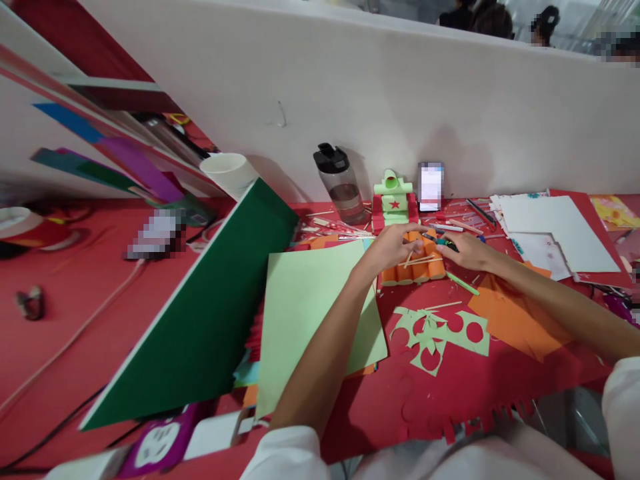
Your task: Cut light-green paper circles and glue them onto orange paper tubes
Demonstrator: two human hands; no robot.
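Note:
Over a raft of orange paper rolls (423, 269), my left hand (395, 247) reaches in with its fingers bent and pinched together; what they hold is too small to make out. Several thin wooden sticks (425, 261) lie across the rolls by its fingertips. Facing it from the right, my right hand (465, 251) is closed around a small tool with teal and dark handles (442, 243), pointed at my left fingers. A light green stick (463, 284) lies below my right hand. Cut green paper scraps (433, 333) with round holes lie nearer to me.
Behind the rolls stand a green and red paper model (394, 203), a phone (431, 187) and a water bottle (343, 187). Green paper sheets (310, 320) and a leaning dark green board (200, 320) are on the left. Orange paper (517, 317) and white card (560, 233) lie right.

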